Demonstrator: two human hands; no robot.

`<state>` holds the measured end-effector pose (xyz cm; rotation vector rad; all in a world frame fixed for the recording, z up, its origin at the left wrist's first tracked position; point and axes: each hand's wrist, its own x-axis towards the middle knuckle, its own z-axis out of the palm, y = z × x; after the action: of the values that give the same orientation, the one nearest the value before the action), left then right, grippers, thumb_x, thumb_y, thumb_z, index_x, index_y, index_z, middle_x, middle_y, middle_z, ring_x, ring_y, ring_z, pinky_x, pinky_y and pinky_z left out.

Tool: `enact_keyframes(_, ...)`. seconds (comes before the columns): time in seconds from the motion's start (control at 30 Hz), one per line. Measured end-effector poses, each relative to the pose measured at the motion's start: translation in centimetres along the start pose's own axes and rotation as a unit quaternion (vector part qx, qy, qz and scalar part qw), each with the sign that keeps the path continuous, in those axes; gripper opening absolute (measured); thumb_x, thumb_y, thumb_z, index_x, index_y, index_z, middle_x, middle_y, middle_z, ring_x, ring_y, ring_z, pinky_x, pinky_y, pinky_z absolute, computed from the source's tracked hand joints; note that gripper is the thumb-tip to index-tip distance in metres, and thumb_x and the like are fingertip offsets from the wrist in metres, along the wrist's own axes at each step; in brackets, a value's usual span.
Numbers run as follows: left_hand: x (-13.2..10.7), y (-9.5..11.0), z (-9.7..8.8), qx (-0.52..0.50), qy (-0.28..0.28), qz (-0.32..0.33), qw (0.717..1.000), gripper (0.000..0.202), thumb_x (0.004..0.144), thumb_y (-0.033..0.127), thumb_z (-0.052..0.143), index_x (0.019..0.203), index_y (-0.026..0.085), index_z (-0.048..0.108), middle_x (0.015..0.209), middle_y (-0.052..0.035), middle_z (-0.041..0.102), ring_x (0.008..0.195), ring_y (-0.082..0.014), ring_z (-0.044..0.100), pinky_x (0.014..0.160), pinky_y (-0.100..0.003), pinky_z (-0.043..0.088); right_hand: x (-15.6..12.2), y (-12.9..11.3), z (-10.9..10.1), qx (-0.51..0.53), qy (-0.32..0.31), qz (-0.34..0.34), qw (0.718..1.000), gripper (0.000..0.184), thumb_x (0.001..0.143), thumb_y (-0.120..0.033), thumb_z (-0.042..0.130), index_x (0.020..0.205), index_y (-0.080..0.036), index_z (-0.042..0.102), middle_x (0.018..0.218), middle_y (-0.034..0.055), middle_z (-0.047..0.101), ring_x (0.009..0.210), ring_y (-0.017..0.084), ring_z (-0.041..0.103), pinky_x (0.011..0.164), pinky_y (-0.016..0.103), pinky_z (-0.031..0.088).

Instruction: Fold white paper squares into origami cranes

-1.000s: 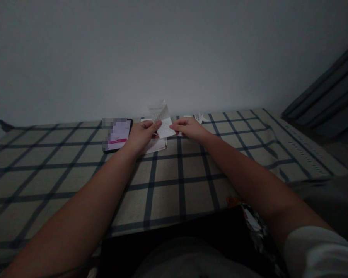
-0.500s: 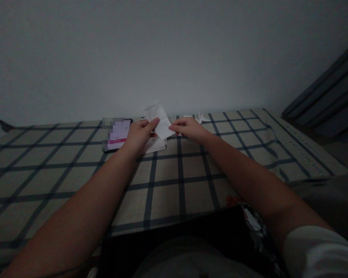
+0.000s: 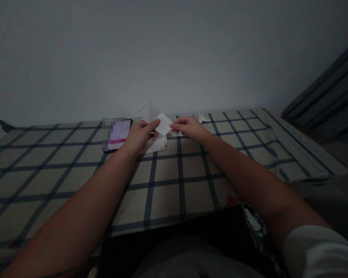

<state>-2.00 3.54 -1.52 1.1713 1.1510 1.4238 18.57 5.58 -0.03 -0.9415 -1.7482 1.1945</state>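
Observation:
A small white folded paper point(image 3: 158, 119) is held up between both hands above a checked cloth point(image 3: 75, 173), near the wall. My left hand point(image 3: 139, 136) pinches its left side with thumb and fingers. My right hand point(image 3: 188, 128) pinches its right corner. One flap of the paper stands up towards the wall. More white paper point(image 3: 156, 144) lies flat on the cloth under my left hand.
A phone point(image 3: 118, 133) with a lit screen lies on the cloth left of my hands. A small folded white paper figure point(image 3: 199, 116) sits by the wall to the right. A dark striped curtain point(image 3: 330, 100) hangs at the far right.
The paper has been turned and refolded between my fingers; its raised flap now points up and left. Both hands stay in nearly the same place.

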Motion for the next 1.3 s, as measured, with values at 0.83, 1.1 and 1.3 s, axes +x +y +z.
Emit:
enact_keyframes(0.83,-1.1,1.0,0.7,0.016,-0.119,-0.056,0.991,0.024,0.076,0.034,0.083,0.081,0.013,0.072,0.081,-0.0073,0.076,0.061,-0.0099,0.064,0.057,-0.019,0.050,0.1,0.0,0.2,0.039,0.056,0.015,0.998,0.019,0.088,-0.030,0.070,0.077,-0.016,0.062,0.063,-0.0027,0.059,0.055,0.008,0.048,0.050,0.020,0.034)
enact_keyframes(1.1,-1.4,1.4,0.7,0.006,-0.122,-0.093,0.988,0.017,0.081,0.024,0.081,0.081,0.011,0.070,0.084,-0.0101,0.078,0.058,-0.0094,0.066,0.060,-0.020,0.056,0.2,0.0,0.1,0.053,0.052,0.022,0.997,0.018,0.087,-0.027,0.072,0.076,-0.016,0.063,0.063,-0.0022,0.059,0.057,0.007,0.051,0.048,0.019,0.034)
enact_keyframes(1.3,-1.4,1.2,0.7,-0.023,-0.108,-0.078,0.991,0.018,0.085,0.027,0.076,0.080,0.013,0.065,0.079,-0.0088,0.074,0.075,-0.0176,0.075,0.070,-0.025,0.061,-0.2,-0.7,0.1,0.039,0.037,0.039,0.998,0.019,0.088,-0.025,0.070,0.074,-0.016,0.062,0.061,-0.0025,0.059,0.053,0.007,0.047,0.048,0.019,0.034)
